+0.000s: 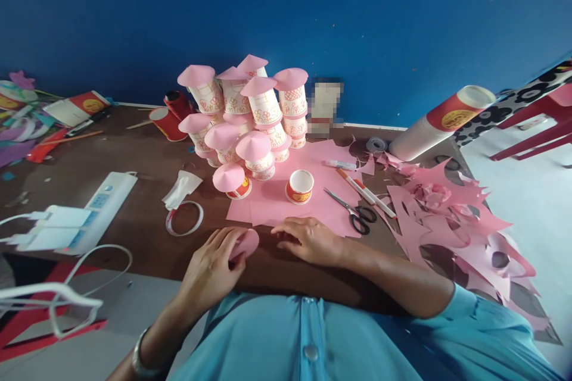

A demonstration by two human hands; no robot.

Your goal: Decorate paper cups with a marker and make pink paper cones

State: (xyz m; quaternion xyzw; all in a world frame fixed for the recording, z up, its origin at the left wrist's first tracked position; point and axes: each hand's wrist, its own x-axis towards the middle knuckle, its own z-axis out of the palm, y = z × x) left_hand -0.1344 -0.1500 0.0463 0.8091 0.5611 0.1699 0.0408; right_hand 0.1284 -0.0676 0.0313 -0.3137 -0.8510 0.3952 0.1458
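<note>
My left hand [217,262] is closed around a small pink paper piece [247,243], rounded at its visible end, just above the table's front edge. My right hand [308,240] is beside it with fingers apart and nothing in them. Beyond the right hand a red and white paper cup [300,187] stands upright, mouth up, on pink paper sheets [268,208]. To its left a red cup [238,189] wears a pink paper cone. Behind them several stacked cups [264,108] with drawn flowers and pink cone roofs form a cluster.
Scissors [356,213] and marker pens [366,190] lie right of the cup. Pink paper scraps [460,214] cover the right side. A tall cup stack [440,122] leans there. A tape roll [185,218] and a power strip [105,208] with cables lie left. A blue wall [286,6] rises behind.
</note>
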